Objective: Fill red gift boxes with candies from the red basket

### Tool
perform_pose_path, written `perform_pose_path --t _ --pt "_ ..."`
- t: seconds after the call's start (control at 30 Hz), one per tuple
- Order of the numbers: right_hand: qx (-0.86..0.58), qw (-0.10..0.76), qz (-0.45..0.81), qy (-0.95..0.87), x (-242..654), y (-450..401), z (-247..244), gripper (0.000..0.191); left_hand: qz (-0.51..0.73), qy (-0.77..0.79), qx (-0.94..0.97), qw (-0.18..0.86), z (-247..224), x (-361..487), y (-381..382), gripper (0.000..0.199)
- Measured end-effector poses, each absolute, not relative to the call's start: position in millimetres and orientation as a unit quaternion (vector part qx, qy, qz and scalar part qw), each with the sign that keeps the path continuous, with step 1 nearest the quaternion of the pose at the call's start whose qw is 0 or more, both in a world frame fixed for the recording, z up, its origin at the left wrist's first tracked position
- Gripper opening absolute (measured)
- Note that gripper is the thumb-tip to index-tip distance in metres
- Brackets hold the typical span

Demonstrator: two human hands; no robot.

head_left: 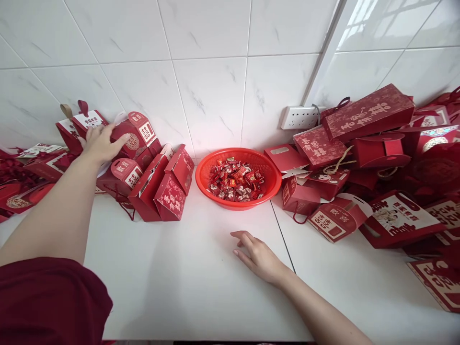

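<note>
My left hand (98, 143) reaches out among the red gift boxes at the back left, its thumb spread away from its fingers. The thumb lies against a red box (132, 136) with a rounded top flap; whether the fingertips touch the box behind is hard to tell. In front stand another red box (124, 176) and two folded-up boxes (171, 196) with their tops open. My right hand (259, 256) is low over the white table, fingers loosely bent and apart, holding nothing. Beyond it sits a red plastic basket (201, 179) of wrapped candies (235, 181).
On the right, many red boxes (370, 112) are piled up, some leaning or lying over. A white power strip (300, 118) rests against the tiled wall (212, 96). More red boxes (21, 191) crowd the far left. A dark seam runs across the white table (201, 282).
</note>
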State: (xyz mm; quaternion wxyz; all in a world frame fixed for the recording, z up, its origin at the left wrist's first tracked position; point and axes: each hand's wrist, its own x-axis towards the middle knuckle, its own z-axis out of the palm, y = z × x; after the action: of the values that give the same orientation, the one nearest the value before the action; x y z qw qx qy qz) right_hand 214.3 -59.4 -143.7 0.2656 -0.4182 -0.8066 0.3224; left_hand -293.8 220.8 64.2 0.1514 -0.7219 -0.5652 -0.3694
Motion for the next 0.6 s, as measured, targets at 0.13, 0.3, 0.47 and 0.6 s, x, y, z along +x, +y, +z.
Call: perform_pose_path --t 0.13,0.3,0.47,0.6 --pt "-0.412 0.269 0.319 -0.81 213.5 -59.7 -142.8 0.034 -0.357 -0.61 -0.689 0.163 88.4 -239.8 187.4 0.093" --pt "-0.401 0.29 0.277 -0.824 217.7 -51.0 -149.6 0.035 -0.392 -0.431 -0.764 0.279 71.9 -130.8 106.3 0.068" --pt "-0.463 0.408 0.096 -0.781 250.5 -28.2 -143.9 0.029 -0.223 -0.256 -0.938 0.064 -53.7 -33.0 17.9 0.065" --pt "-0.601 0.474 -0.122 -0.632 297.3 -19.5 -125.5 0.027 -0.025 -0.292 -0.943 -0.158 -140.0 11.0 -8.7 0.071"
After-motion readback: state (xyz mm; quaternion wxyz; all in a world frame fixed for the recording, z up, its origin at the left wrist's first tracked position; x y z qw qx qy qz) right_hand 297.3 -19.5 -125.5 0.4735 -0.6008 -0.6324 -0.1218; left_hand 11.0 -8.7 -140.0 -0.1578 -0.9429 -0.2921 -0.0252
